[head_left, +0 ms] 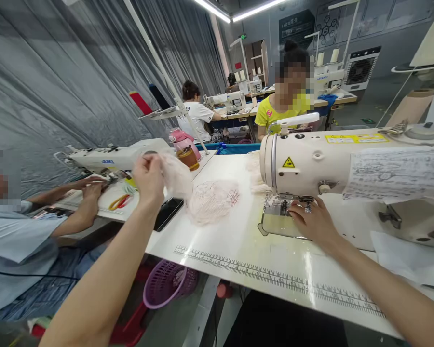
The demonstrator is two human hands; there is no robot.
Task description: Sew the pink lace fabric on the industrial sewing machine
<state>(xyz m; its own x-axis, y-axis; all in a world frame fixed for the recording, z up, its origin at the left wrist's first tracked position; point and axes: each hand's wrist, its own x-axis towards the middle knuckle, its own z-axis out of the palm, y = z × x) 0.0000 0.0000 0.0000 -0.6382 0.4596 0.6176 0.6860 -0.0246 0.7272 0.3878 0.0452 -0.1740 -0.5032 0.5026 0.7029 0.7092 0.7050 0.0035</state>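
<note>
My left hand [149, 177] is raised over the left part of the white table [238, 241], fingers closed on a piece of pale pink mesh fabric [176, 177]. More of this fabric lies in a heap [212, 200] on the table just to the right. My right hand [311, 221] rests at the needle plate [278, 214] under the head of the cream sewing machine [329, 161], fingers curled near the presser foot; whether it holds anything is hidden.
A printed ruler [275, 277] runs along the table's front edge. A black phone [168, 213] lies at the left edge, a purple basket [164, 284] below. A person in light blue [25, 241] sews at the left; others work behind. A pink bottle [183, 140] and brown cup [188, 158] stand at the back.
</note>
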